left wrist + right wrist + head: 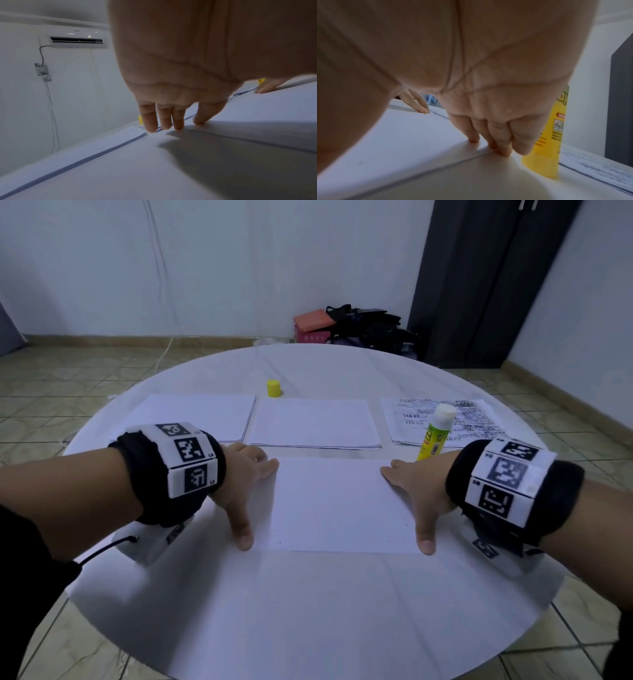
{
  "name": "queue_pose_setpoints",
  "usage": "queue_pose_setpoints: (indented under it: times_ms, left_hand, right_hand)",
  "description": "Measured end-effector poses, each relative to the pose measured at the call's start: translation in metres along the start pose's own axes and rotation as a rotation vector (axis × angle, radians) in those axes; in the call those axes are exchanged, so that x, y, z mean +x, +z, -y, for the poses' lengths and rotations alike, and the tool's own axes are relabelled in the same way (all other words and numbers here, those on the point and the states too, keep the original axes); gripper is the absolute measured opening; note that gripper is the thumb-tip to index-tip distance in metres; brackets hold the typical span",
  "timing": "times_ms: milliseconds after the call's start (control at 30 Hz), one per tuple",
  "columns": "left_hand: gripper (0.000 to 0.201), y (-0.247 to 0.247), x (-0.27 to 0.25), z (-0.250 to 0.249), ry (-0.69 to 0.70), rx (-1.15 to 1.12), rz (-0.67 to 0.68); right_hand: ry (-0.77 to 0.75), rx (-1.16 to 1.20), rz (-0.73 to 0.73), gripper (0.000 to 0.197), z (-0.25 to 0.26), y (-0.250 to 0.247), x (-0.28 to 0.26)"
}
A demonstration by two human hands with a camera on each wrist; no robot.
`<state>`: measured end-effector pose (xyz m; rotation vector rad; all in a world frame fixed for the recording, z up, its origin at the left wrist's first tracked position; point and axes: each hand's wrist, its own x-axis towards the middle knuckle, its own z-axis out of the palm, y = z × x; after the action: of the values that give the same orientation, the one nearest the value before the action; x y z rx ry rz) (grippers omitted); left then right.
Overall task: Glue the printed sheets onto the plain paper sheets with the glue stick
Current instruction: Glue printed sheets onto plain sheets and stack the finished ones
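Observation:
A white sheet (339, 505) lies flat on the table in front of me. My left hand (251, 474) touches its left edge with straight fingers (150, 121) and thumb spread. My right hand (409, 487) rests the same way on the right edge, fingertips (475, 136) on the paper. The yellow glue stick (433, 436) stands uncapped just behind my right hand, also visible in the right wrist view (551, 135). Its yellow cap (274, 388) stands further back. Two plain paper stacks (313, 422) lie at back left and middle. The printed sheets (442, 419) lie at back right.
The round table (308, 611) has a white cloth over it. Beyond it on the tiled floor are an orange box (313, 321) and dark bags (370, 326). A dark cabinet (486, 282) stands at the right wall.

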<state>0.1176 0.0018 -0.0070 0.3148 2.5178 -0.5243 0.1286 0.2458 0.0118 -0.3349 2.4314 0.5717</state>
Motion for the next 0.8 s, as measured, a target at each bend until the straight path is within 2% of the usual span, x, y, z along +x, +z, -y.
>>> queue_pose_setpoints:
  times_ms: [133, 233, 367, 500, 700, 800]
  left_hand:
    - [0.153, -0.001, 0.0, -0.002, -0.01, -0.031, -0.015]
    - [0.153, -0.005, -0.002, -0.005, -0.008, -0.048, 0.001]
    - [0.146, -0.008, -0.002, -0.003, -0.014, -0.127, 0.039]
    - [0.138, -0.012, -0.003, 0.003, -0.023, -0.313, 0.046]
    - [0.122, -0.01, 0.0, -0.006, -0.084, -0.455, -0.116]
    - [0.119, -0.006, -0.003, -0.011, -0.076, -0.54, -0.139]
  right_hand:
    - [-0.013, 0.06, -0.006, 0.134, 0.0, 0.0, 0.0]
    - [-0.022, 0.093, -0.048, 0.125, 0.002, 0.003, -0.001]
    - [-0.023, 0.07, -0.157, 0.103, 0.012, 0.009, -0.004]
    - [-0.014, 0.067, -0.167, 0.093, 0.016, 0.014, -0.01]
    - [-0.016, 0.135, -0.167, 0.088, 0.019, 0.022, -0.018]
    - [-0.018, 0.185, -0.173, 0.084, 0.019, 0.025, -0.019]
